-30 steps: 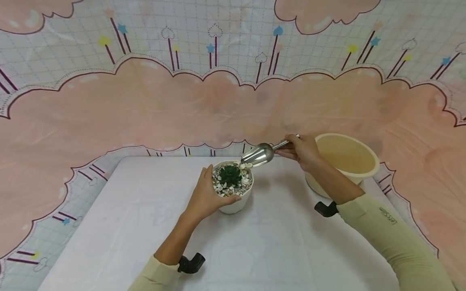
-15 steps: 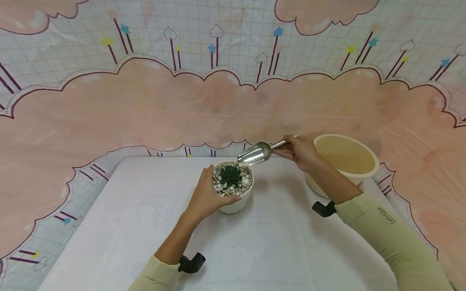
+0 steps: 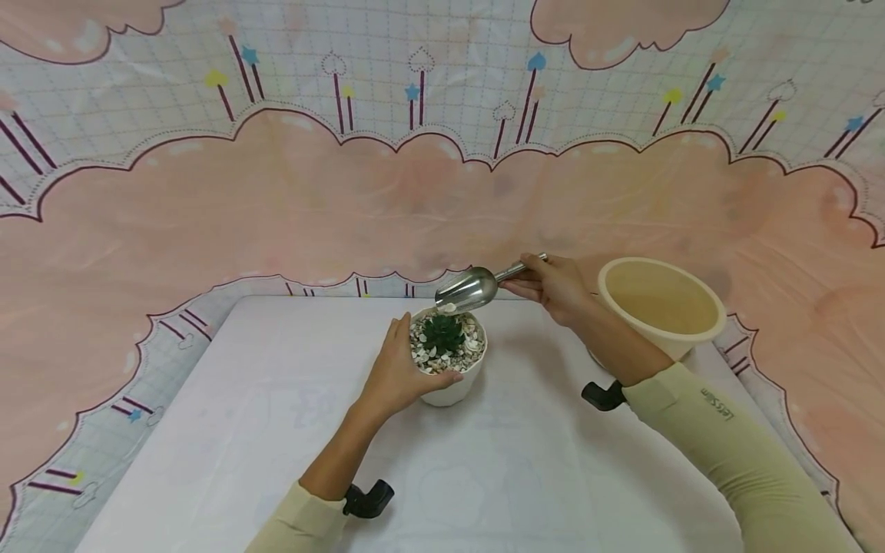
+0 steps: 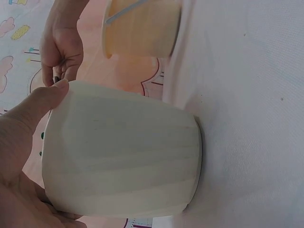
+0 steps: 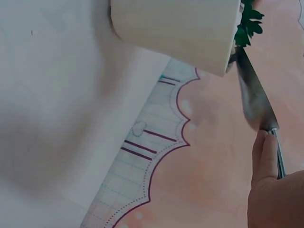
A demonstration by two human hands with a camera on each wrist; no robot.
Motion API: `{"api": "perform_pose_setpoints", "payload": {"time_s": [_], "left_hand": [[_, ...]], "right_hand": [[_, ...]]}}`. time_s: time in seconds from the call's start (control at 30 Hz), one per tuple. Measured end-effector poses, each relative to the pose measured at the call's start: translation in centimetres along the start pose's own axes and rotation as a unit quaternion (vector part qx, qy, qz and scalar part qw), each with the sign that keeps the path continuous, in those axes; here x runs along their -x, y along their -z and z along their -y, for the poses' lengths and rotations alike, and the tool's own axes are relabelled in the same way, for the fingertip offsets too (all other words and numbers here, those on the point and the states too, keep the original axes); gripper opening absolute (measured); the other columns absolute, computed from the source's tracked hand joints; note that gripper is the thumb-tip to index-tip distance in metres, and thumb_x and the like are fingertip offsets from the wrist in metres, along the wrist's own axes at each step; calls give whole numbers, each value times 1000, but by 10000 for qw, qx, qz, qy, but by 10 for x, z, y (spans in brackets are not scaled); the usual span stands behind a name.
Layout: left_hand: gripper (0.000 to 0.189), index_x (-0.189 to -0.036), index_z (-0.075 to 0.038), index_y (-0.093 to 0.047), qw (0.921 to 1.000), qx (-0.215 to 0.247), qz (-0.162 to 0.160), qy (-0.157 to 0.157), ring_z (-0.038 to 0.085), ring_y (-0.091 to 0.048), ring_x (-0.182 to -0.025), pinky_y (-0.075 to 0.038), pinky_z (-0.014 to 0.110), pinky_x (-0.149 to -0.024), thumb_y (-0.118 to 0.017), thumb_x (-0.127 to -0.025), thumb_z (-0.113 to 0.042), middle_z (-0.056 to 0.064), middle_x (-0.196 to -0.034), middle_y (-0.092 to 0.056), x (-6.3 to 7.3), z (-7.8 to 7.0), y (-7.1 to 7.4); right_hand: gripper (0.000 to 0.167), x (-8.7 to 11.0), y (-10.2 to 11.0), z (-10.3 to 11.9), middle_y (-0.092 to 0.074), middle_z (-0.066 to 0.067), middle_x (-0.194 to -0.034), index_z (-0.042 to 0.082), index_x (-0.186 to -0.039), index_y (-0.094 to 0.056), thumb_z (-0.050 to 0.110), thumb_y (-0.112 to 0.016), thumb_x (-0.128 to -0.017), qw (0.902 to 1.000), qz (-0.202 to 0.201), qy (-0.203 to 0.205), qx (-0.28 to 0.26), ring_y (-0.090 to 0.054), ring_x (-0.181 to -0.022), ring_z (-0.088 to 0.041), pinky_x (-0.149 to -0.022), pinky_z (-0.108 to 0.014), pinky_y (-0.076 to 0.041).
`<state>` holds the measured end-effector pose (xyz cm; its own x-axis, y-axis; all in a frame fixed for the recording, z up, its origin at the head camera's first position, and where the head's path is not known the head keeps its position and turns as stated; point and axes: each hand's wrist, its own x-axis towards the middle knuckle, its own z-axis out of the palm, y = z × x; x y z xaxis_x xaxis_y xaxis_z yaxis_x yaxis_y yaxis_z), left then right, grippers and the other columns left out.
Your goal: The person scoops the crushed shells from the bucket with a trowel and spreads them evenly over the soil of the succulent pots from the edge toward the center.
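A white plant pot [image 3: 448, 394] stands on the white table, filled with pale pebbles [image 3: 473, 347] around a dark green succulent [image 3: 443, 333]. My left hand [image 3: 401, 372] grips the pot near its rim, thumb on the near side and fingers on the left. In the left wrist view the pot's [image 4: 121, 154] faceted side faces the camera. My right hand [image 3: 556, 288] holds a metal scoop [image 3: 467, 289] by its handle. The scoop tilts down to the left, its mouth over the pot's back rim with some white pebbles at the lip. In the right wrist view the scoop's tip meets the rim beside the green leaves [image 5: 249, 23].
A cream bucket [image 3: 660, 303] stands at the back right, partly behind my right forearm. The table [image 3: 290, 430] ends at a patterned cloth backdrop [image 3: 346, 207] behind the pot. Black wrist mounts [image 3: 369, 499] hang from both sleeves.
The scoop and my right hand have moved left along the pot's back rim, and fewer pebbles show at the scoop's mouth. My left hand keeps its hold on the pot. The view has shifted slightly.
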<state>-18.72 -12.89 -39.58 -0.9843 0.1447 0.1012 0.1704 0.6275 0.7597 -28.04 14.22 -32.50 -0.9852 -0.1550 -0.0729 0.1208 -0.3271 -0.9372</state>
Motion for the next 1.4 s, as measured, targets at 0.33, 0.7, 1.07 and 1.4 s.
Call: {"api": "perform_pose_setpoints", "payload": {"time_s": [0.33, 0.7, 1.07, 1.4], "left_hand": [[130, -164, 7, -18, 10000, -37, 9, 20, 51, -25, -153, -35, 64, -115, -95, -74, -46, 32, -168, -18, -4, 0, -3], [130, -164, 9, -17, 10000, -15, 4, 10, 51, -25, -152, -36, 65, -115, -95, -75, -46, 32, -168, -16, -5, 1, -6], [136, -166, 5, -10, 9999, 95, 32, 138, 50, -19, -154, -34, 64, -116, -95, -74, -47, 31, -170, -8, -4, 3, -9], [136, -166, 4, -10, 9999, 32, -27, 153, 51, -20, -154, -35, 65, -115, -94, -74, -49, 30, -171, -7, -6, 5, -10]], "right_hand": [[30, -1, 1, -2, -77, -13, -99, -18, -128, -52, 7, -44, -113, 9978, 550, 361, 105, -78, -90, -20, -88, -33, -59], [30, 1, 6, -5, -76, -20, -113, -15, -123, -60, 11, -50, -112, 9885, 1109, 927, 454, -77, -99, -23, -91, -38, -58], [25, 27, 32, 32, -78, -18, -105, -7, -113, -71, 11, -55, -110, 9902, 518, 1296, -29, -78, -93, -25, -87, -37, -59], [25, 61, 91, 104, -76, -27, -100, -15, -110, -66, 8, -70, -100, 9618, -589, 2353, -1268, -78, -91, -32, -82, -39, -60]]}}
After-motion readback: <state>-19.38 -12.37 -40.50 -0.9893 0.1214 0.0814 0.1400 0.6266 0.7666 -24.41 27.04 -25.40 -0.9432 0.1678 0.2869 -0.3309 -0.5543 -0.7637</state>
